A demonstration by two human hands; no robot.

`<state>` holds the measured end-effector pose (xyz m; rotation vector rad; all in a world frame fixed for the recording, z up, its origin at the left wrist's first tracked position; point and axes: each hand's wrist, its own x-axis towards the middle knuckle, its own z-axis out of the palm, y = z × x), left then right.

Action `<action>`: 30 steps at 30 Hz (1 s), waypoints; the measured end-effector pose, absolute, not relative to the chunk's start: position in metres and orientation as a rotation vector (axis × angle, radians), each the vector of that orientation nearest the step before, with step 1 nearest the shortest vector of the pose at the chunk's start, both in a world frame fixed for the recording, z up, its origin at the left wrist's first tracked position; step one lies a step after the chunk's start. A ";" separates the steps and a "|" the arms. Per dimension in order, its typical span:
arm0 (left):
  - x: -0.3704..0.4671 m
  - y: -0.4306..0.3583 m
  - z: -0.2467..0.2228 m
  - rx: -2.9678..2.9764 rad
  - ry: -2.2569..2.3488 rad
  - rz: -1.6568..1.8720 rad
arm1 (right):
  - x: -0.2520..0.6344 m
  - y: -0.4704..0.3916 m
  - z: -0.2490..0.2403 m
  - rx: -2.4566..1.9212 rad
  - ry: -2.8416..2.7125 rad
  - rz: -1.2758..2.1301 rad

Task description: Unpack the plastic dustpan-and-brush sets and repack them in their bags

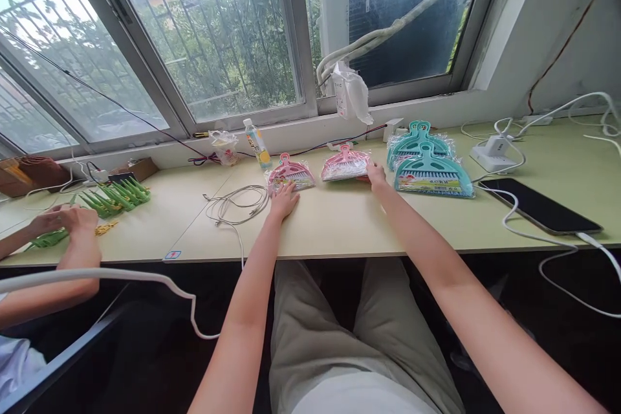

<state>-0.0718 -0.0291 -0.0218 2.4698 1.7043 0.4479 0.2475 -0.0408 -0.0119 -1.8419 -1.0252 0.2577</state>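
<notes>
My left hand point(284, 199), fingers spread, rests on the lower edge of a pink dustpan-and-brush set point(290, 171) in clear wrap. To its right, my right hand point(376, 174) grips the right end of a second wrapped pink dustpan-and-brush set point(345, 163), which tilts up a little from the table. Right of that hand lie wrapped teal dustpan-and-brush sets, a front one point(431, 171) with a printed label and another point(418, 132) behind it.
On the pale table point(334, 226) a coiled cable point(237, 204) lies left of my hand. A bottle point(257, 144) stands by the window. A phone point(543, 206) and charger point(493, 154) are at right. At far left, another person's hands point(72, 220) work near green pieces point(116, 197).
</notes>
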 end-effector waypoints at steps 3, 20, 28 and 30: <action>-0.072 -0.029 -0.022 2.467 1.704 0.450 | 0.249 -0.044 -0.013 -1.925 -0.947 0.327; -0.070 -0.033 -0.019 2.443 1.695 0.481 | 0.241 -0.055 -0.006 -1.886 -1.135 0.092; -0.064 -0.040 -0.011 2.484 1.644 0.583 | 0.228 -0.069 0.013 -1.630 -1.088 0.163; -0.060 -0.044 -0.006 2.518 1.521 0.728 | 0.224 -0.070 0.015 -1.577 -1.060 0.160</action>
